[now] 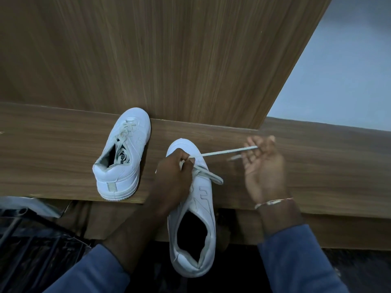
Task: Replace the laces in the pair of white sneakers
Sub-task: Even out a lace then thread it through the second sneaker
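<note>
So we're mid-lacing on the near sneaker [201, 199], working the toe-end eyelets. Honestly we can't tell from here whether this lace [222, 152] is going in or coming out.

Our left hand [175, 174] is curled over the forefoot, gripping the shoe to pin it down, fingertips right where the lace leaves the eyelets. Our right hand [263, 166] is at about 3 o'clock from the left, well apart. Its fingers are curled round the lace, holding it taut in a straight line between the two hands. It's blurry though, so the exact pinch is hard to make out. A slack loop of the lace flops off the shoe at roughly 4 o'clock from the left hand.

The shoe's heel hangs off the table [317, 180] edge toward us at 6 o'clock. The far sneaker [124, 153] sits at 10 o'clock from the left hand, near but apart, loosely laced.

Next move, we reckon: find the lace tip and line it up with the next eyelet while the left keeps the shoe from sliding.
</note>
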